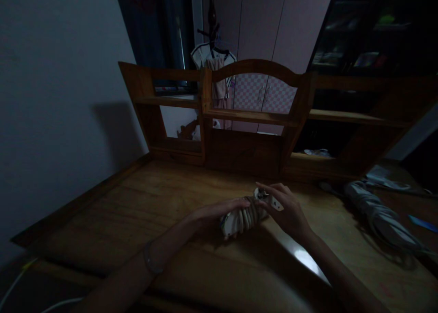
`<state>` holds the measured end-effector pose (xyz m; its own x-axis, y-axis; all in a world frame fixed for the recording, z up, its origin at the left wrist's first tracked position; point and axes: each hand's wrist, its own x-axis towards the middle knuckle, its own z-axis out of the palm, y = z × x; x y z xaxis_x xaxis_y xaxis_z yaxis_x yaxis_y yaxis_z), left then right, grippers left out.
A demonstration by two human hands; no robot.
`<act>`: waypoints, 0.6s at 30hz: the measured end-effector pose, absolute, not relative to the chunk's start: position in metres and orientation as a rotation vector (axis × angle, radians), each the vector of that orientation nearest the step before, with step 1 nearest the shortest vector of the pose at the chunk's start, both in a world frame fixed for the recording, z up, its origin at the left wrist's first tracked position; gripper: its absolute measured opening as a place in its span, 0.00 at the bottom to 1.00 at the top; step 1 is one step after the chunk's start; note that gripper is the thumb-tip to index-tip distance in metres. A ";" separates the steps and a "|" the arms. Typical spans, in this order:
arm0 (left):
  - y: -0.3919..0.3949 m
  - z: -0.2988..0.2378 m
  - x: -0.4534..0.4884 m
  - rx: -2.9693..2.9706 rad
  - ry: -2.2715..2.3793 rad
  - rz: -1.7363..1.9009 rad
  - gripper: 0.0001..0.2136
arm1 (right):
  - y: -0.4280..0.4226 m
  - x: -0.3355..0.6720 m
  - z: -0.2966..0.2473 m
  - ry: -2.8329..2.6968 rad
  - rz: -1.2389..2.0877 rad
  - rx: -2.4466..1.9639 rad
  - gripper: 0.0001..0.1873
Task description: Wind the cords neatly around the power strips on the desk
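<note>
A white power strip (231,224) is held just above the wooden desk, with its pale cord (249,216) wound round the middle in several turns. My left hand (226,209) grips the strip and the wound cord from the left, its fingers lying over the turns. At the strip's right end, my right hand (285,208) has its thumb and fingers closed about a small white plug (260,194), which seems to be the cord's end. Dark socket holes show on the strip beside the right fingers. The light is dim, and the underside of the strip is hidden.
On the right of the desk (143,212) lies another power strip wrapped in cord (376,215), with a blue flat item (423,222) beyond it. A wooden shelf unit (246,114) stands along the back edge. The wall (68,98) borders the left side.
</note>
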<state>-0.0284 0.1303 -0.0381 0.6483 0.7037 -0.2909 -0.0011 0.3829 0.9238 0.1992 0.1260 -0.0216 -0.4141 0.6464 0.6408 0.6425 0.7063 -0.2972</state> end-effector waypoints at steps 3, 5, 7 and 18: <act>0.135 -0.042 -0.030 0.905 0.708 0.231 0.26 | 0.127 0.201 -0.021 -2.113 0.116 -1.014 0.19; 0.140 -0.046 -0.031 0.856 0.655 0.164 0.26 | 0.125 0.202 -0.019 -2.095 0.181 -1.034 0.16; 0.144 -0.049 -0.032 0.817 0.610 0.146 0.25 | 0.123 0.203 -0.017 -2.097 0.257 -1.040 0.15; 0.141 -0.045 -0.030 0.771 0.561 0.119 0.24 | 0.124 0.202 -0.024 -2.154 0.504 -1.112 0.17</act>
<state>-0.0298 0.1412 -0.0454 0.8477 0.3018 -0.4362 0.0988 0.7181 0.6889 0.2018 0.1237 -0.0243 -0.4260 0.8238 0.3739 0.5722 0.5655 -0.5940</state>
